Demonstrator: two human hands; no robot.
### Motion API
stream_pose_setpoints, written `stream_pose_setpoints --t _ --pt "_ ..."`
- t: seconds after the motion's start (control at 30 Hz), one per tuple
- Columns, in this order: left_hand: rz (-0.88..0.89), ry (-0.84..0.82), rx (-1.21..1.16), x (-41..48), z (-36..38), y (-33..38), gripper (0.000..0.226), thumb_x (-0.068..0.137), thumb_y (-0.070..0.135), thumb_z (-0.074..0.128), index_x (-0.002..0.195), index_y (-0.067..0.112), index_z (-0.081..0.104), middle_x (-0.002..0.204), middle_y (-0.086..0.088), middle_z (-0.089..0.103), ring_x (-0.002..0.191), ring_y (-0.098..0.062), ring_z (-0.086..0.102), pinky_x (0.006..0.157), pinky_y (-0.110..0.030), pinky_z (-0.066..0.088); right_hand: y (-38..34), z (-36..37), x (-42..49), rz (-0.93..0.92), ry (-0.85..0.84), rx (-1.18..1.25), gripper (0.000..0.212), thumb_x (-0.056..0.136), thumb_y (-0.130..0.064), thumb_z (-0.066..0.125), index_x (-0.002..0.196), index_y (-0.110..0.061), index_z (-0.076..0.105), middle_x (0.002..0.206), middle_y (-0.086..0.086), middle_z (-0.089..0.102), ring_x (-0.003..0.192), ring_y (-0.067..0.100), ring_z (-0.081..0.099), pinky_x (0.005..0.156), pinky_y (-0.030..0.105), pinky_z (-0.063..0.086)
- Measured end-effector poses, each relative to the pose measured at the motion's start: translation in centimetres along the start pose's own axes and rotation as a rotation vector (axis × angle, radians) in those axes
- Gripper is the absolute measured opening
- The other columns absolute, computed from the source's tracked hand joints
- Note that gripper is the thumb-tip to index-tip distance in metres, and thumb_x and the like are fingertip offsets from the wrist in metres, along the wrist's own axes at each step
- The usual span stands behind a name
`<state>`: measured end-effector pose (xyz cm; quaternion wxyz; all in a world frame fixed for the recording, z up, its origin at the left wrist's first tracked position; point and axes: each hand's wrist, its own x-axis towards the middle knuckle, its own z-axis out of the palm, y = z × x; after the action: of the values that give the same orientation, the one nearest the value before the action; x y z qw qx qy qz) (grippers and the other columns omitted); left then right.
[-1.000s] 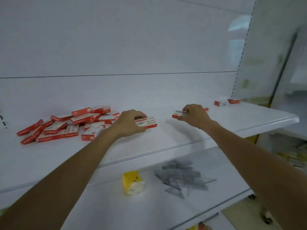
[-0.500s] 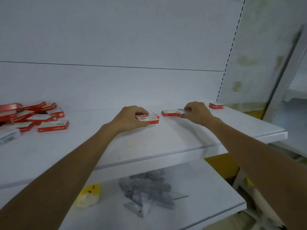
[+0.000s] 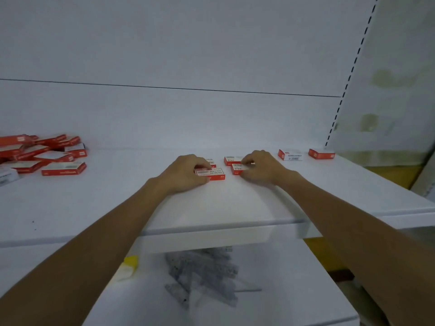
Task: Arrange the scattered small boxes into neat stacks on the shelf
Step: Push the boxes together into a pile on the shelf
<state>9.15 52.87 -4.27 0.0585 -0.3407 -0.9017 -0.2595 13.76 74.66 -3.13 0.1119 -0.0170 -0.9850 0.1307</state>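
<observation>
1. Half a second ago only one box showed at the right hand's fingertips. Now two show there: the front right box [image 3: 236, 170] and, behind it, the back right box [image 3: 231, 159]. Both sit just right of the front left box [image 3: 213, 173].
2. Two end boxes [image 3: 290, 154] now show well to the right of the front left box; earlier only one did.
3. The left hand [image 3: 184, 173] still grips the front left box, fingers curled over its top. The right hand [image 3: 261, 166] pinches the front right box with bent fingers.
4. The front left box lies flat mid-shelf [image 3: 211, 208] with its white label up. Its long axis runs left-right, and a long red side faces the camera.
5. The right hand covers most of the front right box, so I cannot tell its long axis.
6. The back left box [image 3: 210, 159], just behind the front left box, is mostly hidden by the fingers.
7. The pile of boxes [image 3: 47, 153], well left of the front left box, is cut off by the picture's edge.
8. Below the front left box, a yellow object [image 3: 129, 267] and grey packets [image 3: 202, 271] are blurred.
</observation>
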Motion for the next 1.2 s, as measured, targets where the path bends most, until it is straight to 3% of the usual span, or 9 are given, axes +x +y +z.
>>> stream_pose_setpoints --t 0.4,0.73,0.9,1.07,1.2 --pt "-0.117 0.115 -0.048 -3.7 -2.9 -2.6 0.032 0.085 0.027 0.063 0.116 0.022 0.06 0.118 0.002 0.058 0.101 -0.009 0.05 0.086 -0.02 0.037 -4.5 -0.2 1.7 -0.139 0.142 0.162 0.039 0.085 -0.025 0.061 0.122 -0.012 0.057 0.118 0.004 0.059 0.112 0.02 0.05 0.091 0.028 0.037" --pt "-0.451 0.312 0.025 -18.5 -12.9 -12.4 0.035 0.085 0.029 0.063 0.118 0.018 0.059 0.121 0.0 0.059 0.101 -0.01 0.051 0.085 -0.023 0.04 -24.7 5.8 4.5 -0.476 0.036 0.244 0.043 0.085 -0.023 0.059 0.127 -0.013 0.051 0.121 0.007 0.056 0.114 0.022 0.048 0.097 0.032 0.038" --pt "-0.525 0.398 0.04 -24.5 -17.7 -17.0 0.028 0.084 0.022 0.064 0.111 0.015 0.065 0.117 -0.001 0.063 0.099 -0.012 0.055 0.085 -0.023 0.042 -35.0 7.8 4.0 -0.624 0.004 0.256 0.04 0.085 -0.02 0.06 0.124 -0.012 0.055 0.124 0.008 0.057 0.114 0.026 0.05 0.095 0.035 0.04" --pt "-0.529 0.401 0.048 -28.4 -21.5 -21.8 0.028 0.084 0.022 0.064 0.111 0.014 0.063 0.115 -0.003 0.063 0.095 -0.01 0.053 0.081 -0.021 0.039 -42.0 9.9 3.8 -0.619 -0.02 0.235 0.048 0.086 -0.02 0.057 0.133 -0.015 0.047 0.134 0.007 0.051 0.123 0.025 0.045 0.1 0.035 0.037" --pt "-0.492 0.372 0.044 -30.0 -23.5 -25.2 0.028 0.084 0.022 0.064 0.111 0.015 0.063 0.115 -0.002 0.063 0.095 -0.009 0.053 0.08 -0.019 0.037 -45.8 11.1 4.1 -0.514 -0.005 0.373 0.049 0.086 -0.017 0.057 0.134 -0.013 0.047 0.136 0.007 0.05 0.124 0.022 0.047 0.101 0.031 0.037"
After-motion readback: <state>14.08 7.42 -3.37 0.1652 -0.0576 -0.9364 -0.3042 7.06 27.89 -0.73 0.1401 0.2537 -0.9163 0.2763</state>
